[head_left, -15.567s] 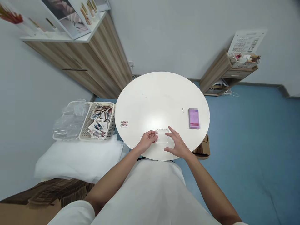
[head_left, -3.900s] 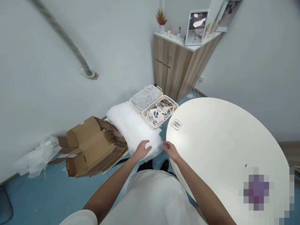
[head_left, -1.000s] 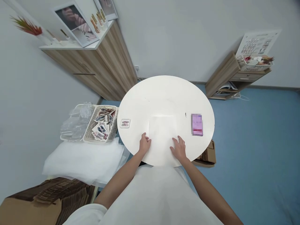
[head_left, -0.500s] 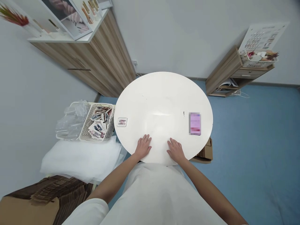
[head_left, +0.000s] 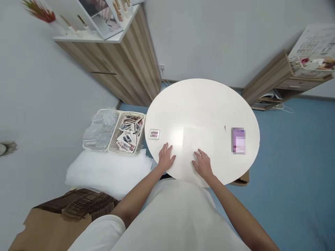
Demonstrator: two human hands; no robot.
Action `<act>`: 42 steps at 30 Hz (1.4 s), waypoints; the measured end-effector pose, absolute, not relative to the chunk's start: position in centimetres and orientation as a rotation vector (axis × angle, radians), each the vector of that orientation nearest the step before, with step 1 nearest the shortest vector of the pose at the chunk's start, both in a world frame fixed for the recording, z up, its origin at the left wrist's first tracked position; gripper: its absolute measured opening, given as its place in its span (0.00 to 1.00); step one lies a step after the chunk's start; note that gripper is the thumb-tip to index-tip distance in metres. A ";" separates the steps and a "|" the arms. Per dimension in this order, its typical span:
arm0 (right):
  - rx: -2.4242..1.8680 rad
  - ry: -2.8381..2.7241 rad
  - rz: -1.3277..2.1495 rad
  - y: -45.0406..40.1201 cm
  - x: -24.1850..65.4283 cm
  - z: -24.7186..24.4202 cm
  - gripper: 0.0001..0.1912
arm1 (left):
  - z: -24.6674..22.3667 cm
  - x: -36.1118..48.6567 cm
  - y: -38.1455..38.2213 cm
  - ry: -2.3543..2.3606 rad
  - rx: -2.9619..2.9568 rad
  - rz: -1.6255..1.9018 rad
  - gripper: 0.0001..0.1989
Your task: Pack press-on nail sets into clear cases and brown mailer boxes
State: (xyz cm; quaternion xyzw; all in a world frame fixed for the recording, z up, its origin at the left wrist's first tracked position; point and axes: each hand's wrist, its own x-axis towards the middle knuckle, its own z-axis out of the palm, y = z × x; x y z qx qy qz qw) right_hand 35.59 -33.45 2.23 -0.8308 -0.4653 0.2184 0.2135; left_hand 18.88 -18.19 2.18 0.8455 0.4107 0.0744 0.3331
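My left hand (head_left: 165, 157) lies at the near left of the round white table (head_left: 201, 101), fingers spread and holding nothing. Over the near edge to its right is my right hand (head_left: 203, 164), its fingers apart and nothing in them. A small clear case (head_left: 154, 134) with reddish pieces rests at the table's left side, beyond my left hand. Toward the right side lies a purple and pink item (head_left: 238, 141), blurred into blocks; neither hand touches it.
Left of the table are a basket of printed cards (head_left: 127, 137), a basket of clear plastic (head_left: 101, 130), white sheets (head_left: 108, 171) and cardboard (head_left: 54, 226). A wooden cabinet (head_left: 131, 62) stands behind left, a shelf unit (head_left: 272, 78) behind right.
The view has swung left, so the table and baskets appear farther right. My left hand has shifted slightly toward the small case. Both hands remain empty.
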 end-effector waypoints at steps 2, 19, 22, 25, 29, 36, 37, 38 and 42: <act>-2.218 -1.243 0.730 -30.1 34.1 2.4 0.23 | 1.9 17.0 -15.5 1.228 2.116 0.266 0.26; -1.706 -0.634 1.427 -14.0 26.4 2.9 0.37 | -0.2 13.8 -5.3 1.271 1.403 0.345 0.30; -1.697 -0.601 1.400 -15.0 26.3 3.0 0.36 | 0.3 14.1 -6.3 1.235 1.365 0.343 0.30; -1.698 -0.588 1.314 -16.6 26.4 3.1 0.34 | 0.9 14.4 -7.9 1.187 1.381 0.339 0.29; -1.691 -0.640 1.187 -19.8 27.3 3.8 0.32 | 1.6 15.3 -10.7 1.055 1.416 0.359 0.29; -1.744 -0.734 1.036 -28.8 31.1 5.3 0.30 | 3.1 18.5 -16.8 0.825 1.433 0.314 0.26; -1.761 -0.746 1.018 -30.2 31.7 5.4 0.29 | 3.2 19.0 -17.6 0.796 1.432 0.288 0.26; -1.780 -0.754 1.004 -31.5 32.4 5.3 0.28 | 3.2 19.5 -18.4 0.767 1.433 0.259 0.25; -1.846 -0.793 0.993 -35.5 34.7 4.3 0.28 | 2.6 21.5 -21.2 0.701 1.444 0.166 0.24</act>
